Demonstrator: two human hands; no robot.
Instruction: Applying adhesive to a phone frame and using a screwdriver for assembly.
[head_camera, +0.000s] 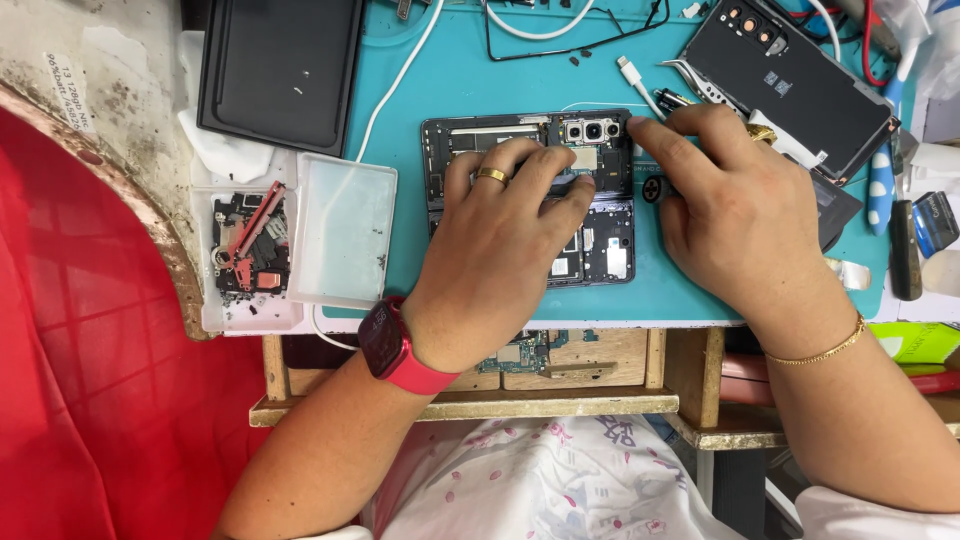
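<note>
The opened smartphone (530, 195) is pressed flat on the teal mat (470, 80) by the left hand (500, 240). A screwdriver (662, 102) is gripped in the right hand (735, 215) near the camera module (592, 130); fine screw work seems underway, demanding steady alignment.

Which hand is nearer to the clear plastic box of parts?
Left. The left hand rests on the opened phone just right of the box; the right hand is farther right, past the phone.
</note>
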